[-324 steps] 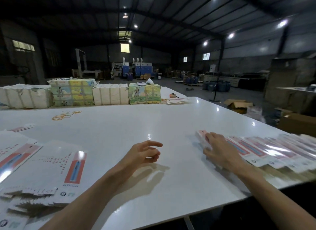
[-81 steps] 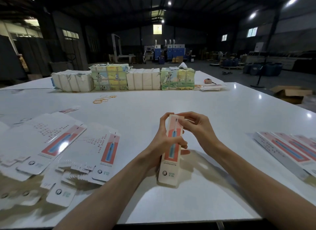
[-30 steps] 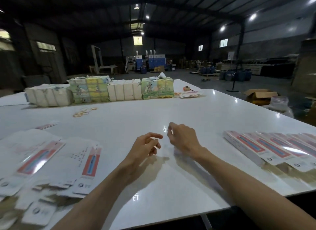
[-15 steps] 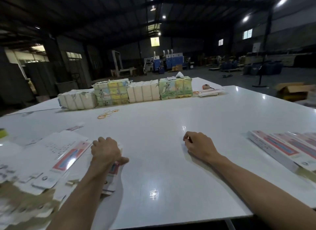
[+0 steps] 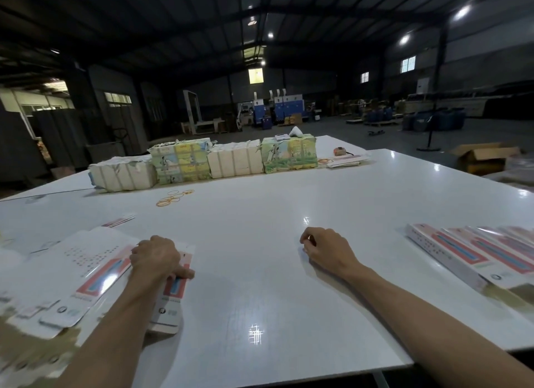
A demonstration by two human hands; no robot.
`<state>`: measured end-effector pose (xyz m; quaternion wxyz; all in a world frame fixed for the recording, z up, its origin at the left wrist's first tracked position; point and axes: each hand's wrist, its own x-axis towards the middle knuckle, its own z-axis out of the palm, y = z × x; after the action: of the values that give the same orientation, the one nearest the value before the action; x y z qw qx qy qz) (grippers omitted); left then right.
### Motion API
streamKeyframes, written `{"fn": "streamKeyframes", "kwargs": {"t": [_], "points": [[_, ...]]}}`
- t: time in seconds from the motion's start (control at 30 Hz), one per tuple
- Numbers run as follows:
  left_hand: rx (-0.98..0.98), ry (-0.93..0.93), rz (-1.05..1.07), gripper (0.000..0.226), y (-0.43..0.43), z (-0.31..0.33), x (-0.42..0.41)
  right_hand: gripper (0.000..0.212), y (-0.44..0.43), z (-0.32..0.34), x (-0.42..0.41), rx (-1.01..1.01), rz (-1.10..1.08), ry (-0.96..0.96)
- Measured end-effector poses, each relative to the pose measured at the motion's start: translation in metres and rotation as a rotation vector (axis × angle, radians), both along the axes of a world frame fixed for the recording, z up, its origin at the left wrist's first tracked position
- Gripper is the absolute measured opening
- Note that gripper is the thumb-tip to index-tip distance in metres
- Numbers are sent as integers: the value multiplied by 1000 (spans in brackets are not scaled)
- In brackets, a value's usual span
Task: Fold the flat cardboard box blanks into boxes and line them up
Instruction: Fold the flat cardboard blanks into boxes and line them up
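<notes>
Blank [image 5: 170,309] held under left grip [image 5: 156,257], right grip [image 5: 326,250] curled, well apart

- Left hand [image 5: 156,257]: knuckles up, gripping a flat blank [image 5: 173,306], fingers curled, thumb laid along it; bare forearm reaches forward.
- Right hand [image 5: 326,250]: resting on the bench [image 5: 260,272], fingers curled in, holding nothing; bare forearm angles in from the right.
</notes>
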<state>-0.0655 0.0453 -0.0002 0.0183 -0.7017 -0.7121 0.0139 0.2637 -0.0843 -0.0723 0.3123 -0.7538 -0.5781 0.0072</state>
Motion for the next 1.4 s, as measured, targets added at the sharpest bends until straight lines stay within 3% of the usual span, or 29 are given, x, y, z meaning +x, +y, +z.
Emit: {"fn": "streamKeyframes", "kwargs": {"t": [0.1, 0.2, 0.27, 0.33, 0.4, 0.43, 0.5, 0.7, 0.8, 0.97, 1.1, 1.2, 1.4], "points": [[-28, -96, -16, 95, 3, 3, -5, 21, 1, -1, 0, -14, 5, -15], [-19, -185, -131, 64, 10, 10, -2, 21, 3, -1, 1, -25, 7, -34], [-34, -340, -238, 45, 14, 16, 6, 19, 4, -2, 2, -25, 10, -38], [-174, -744, -334, 35, 15, 20, 19, 18, 5, -4, 2, -17, 12, -20], [-478, -1231, -413, 41, 4, 21, 38, 19, 6, -5, 3, 3, 22, 16], [-605, -1386, -453, 47, -4, 20, 49, 20, 6, -5, 2, 21, 32, 38], [-726, -1520, -507, 56, -19, 12, 73, 21, 7, -4, 1, 71, 49, 64], [-866, -1621, -498, 62, -49, -43, 128, 17, 4, 4, -6, 385, 114, 144], [-920, -1610, -574, 72, -54, -60, 136, 27, 5, 13, -10, 521, 142, 131], [-988, -1691, -696, 74, -59, -62, 142, 40, 7, 18, -13, 411, 159, -28], [-916, -1697, -674, 79, -57, -65, 142, 33, 3, 18, -13, 380, 194, -53], [-941, -1694, -667, 77, -58, -66, 142, 24, 3, 21, -14, 387, 223, 24], [-938, -1685, -664, 75, -57, -62, 143, 11, 3, 38, -12, 412, 227, 383]]}}
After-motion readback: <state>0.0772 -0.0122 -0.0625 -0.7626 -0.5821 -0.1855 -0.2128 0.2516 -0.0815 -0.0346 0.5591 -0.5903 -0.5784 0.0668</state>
